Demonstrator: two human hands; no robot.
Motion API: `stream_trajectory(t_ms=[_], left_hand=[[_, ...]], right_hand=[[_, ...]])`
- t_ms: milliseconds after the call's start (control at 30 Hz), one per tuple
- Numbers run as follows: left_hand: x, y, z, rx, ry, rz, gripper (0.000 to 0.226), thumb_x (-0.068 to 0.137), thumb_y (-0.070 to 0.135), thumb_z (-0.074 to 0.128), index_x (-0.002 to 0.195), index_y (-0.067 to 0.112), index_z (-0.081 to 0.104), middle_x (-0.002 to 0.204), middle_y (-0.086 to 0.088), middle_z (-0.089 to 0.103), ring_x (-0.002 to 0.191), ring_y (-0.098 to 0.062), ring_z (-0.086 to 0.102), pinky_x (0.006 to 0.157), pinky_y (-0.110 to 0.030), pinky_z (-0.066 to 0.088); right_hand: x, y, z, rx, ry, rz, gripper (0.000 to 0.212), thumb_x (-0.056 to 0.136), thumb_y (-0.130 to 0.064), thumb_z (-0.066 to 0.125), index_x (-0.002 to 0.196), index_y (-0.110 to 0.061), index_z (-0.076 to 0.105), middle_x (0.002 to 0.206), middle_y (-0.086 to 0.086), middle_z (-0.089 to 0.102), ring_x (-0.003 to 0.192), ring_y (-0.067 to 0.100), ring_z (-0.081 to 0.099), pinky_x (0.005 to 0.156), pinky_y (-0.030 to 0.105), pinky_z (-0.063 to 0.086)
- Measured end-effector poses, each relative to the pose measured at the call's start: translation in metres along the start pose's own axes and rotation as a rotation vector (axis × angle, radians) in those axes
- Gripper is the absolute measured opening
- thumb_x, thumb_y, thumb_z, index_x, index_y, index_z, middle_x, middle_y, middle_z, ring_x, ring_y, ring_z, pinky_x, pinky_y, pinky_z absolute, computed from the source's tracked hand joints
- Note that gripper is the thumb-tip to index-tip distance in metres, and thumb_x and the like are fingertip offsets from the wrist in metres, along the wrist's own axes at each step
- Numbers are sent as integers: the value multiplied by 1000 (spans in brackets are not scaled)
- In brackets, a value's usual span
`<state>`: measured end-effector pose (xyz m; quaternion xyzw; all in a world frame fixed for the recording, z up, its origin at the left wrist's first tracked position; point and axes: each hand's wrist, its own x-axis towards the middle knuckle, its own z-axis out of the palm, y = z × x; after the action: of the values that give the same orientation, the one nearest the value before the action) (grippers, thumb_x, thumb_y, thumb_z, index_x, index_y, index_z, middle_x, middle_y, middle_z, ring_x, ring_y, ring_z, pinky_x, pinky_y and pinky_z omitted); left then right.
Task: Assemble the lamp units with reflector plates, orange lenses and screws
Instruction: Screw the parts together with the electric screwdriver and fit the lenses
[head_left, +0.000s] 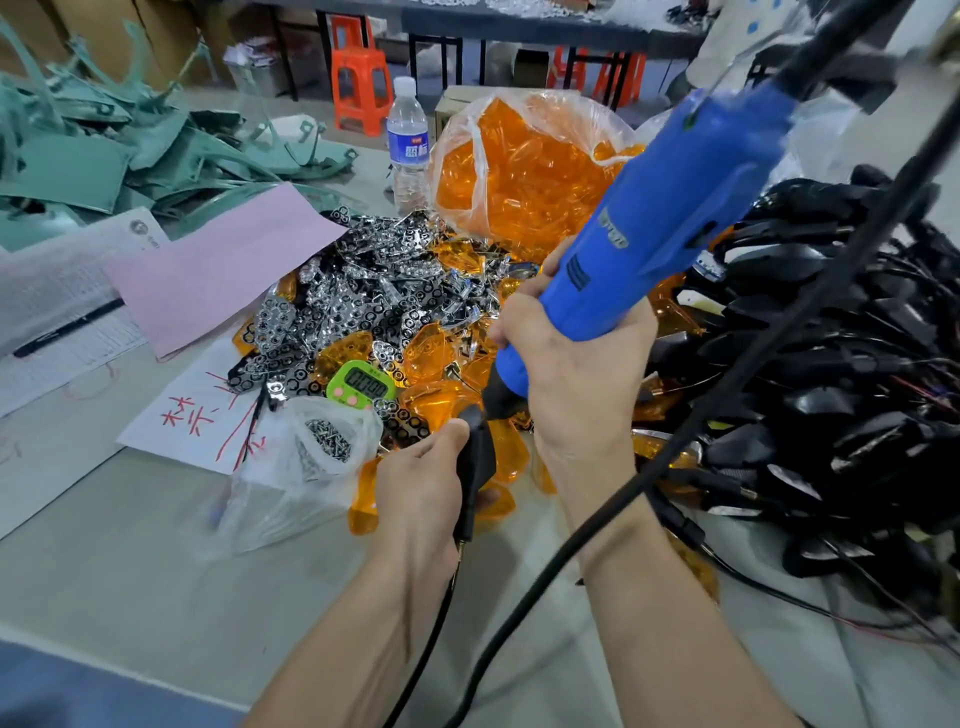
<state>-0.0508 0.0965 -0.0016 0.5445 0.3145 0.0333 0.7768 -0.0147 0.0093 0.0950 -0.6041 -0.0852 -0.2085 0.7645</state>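
Lamp unit (476, 453), one, gripped by left hand (418, 486); right hand (574, 379) grips one blue screwdriver (665, 213).

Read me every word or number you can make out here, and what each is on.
"0000": display of the green timer.
Red handwritten characters on the white sheet: partly hidden, not readable.
Label of the water bottle: too blurred.
Grey label on the blue screwdriver: blurred.
The printed forms: too small.

Screwdriver (649, 234) bit hidden behind lamp unit (475, 449); its top blurred, cut by edge.
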Motion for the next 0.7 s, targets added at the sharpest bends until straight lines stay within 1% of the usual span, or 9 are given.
stream_trajectory(t_ms=[67,133,233,367,433,500,567,633,700], left_hand=[[0,0,-1,-22,10,-6,44,96,24,69,52,22,75,63,-8,70,42,-19,62,41,-25,49],[0,0,-2,-26,8,-2,46,97,23,69,51,23,75,61,-6,69,41,-18,60,39,-24,47],[-2,0,-4,-24,-7,-11,46,97,21,69,52,20,75,63,-8,68,44,-17,61,39,-24,47],[-3,-3,-5,-7,3,-19,36,98,22,68,66,9,76,69,-16,69,49,-25,64,39,-25,49],[-2,-4,-6,-3,4,-20,38,98,23,68,63,10,77,73,-19,70,57,-29,65,41,-26,51],[-2,-5,-6,-10,10,-23,37,96,23,70,61,13,77,73,-22,69,59,-30,64,44,-29,52],[1,-5,-6,-18,34,-18,38,95,24,71,58,20,78,67,-12,69,51,-24,64,46,-34,55],[4,-4,-4,-25,51,4,40,95,24,70,56,25,77,60,-3,69,45,-19,64,51,-36,59],[5,-4,-1,-5,49,58,39,95,25,69,57,24,77,62,-4,69,46,-18,63,52,-38,60]], right_hand=[[-2,1,-2,-82,-15,40,11,79,-10,67,87,-14,60,76,4,63,65,15,62,60,23,54],[-1,1,-3,-126,-27,50,13,83,-6,69,92,-3,61,78,8,64,64,12,62,59,17,51],[1,0,-2,-129,-28,51,13,86,4,70,95,9,62,78,13,65,63,13,62,59,17,51],[0,0,-3,-178,-54,54,18,86,6,71,99,14,62,83,21,66,66,15,63,60,17,50],[1,0,-3,-170,-57,73,21,87,6,70,101,19,61,85,28,66,67,17,64,61,18,51],[1,-3,-2,-161,-31,87,14,86,8,69,95,15,61,77,21,64,62,14,61,58,18,50],[-1,-7,0,-115,18,92,12,82,8,70,88,7,60,69,10,62,55,10,59,54,18,49],[-1,-14,2,-65,53,92,14,74,-1,71,81,0,59,61,-1,62,50,5,58,50,16,48],[-2,-19,3,-42,50,85,11,69,-10,65,75,-8,56,54,-11,60,47,0,56,49,13,46]])
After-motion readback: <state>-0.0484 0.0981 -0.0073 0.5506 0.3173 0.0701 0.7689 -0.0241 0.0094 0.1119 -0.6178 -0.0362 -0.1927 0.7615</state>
